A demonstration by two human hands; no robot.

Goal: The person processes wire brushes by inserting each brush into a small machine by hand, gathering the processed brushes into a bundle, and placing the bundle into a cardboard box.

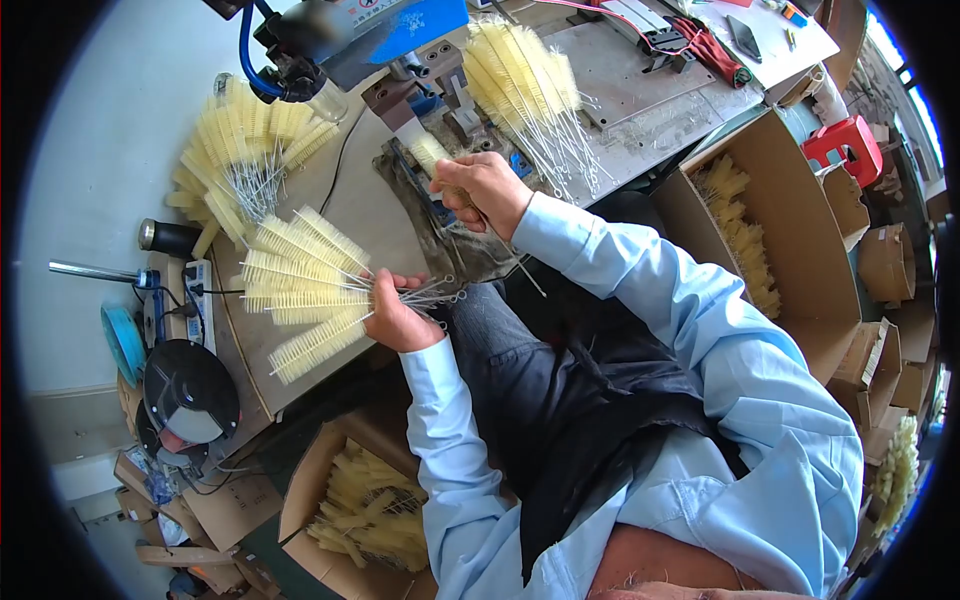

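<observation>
My left hand (397,316) grips the wire handles of a fanned bunch of pale yellow bottle brushes (305,285), their bristle heads spread out to the left over the workbench (375,215). My right hand (482,190) is closed on a single brush (432,153), whose bristle head points up toward the machine (400,50) at the bench's back. Both sleeves are light blue.
One pile of brushes (245,150) lies on the bench at the left, another (525,85) at the back right. Open cardboard boxes with brushes stand at the right (760,230) and below the bench (365,510). A red stool (845,145) and more boxes crowd the right.
</observation>
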